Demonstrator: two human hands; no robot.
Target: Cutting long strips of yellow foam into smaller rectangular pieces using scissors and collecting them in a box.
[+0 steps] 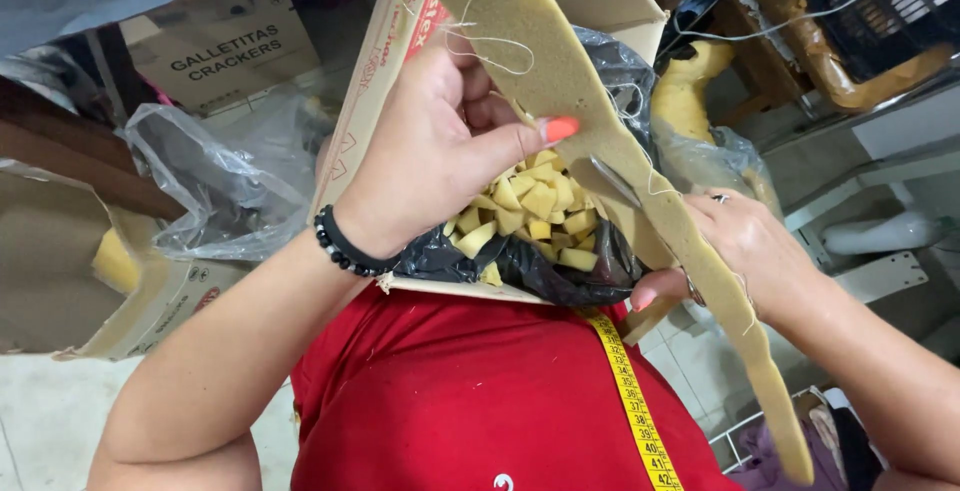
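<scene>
Pinching long foam strip [600,121] in left hand [440,151], right hand [740,251] closed on scissors [612,179] cutting below; foam looks light, floppy, best gripped near cut

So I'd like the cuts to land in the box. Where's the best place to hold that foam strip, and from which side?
Probably the upper stretch of the foam strip, from its left edge, where the left hand pinches it now. It is long, thin and floppy, and the scissors in the right hand meet it just below, over the box of foam bits.
</scene>
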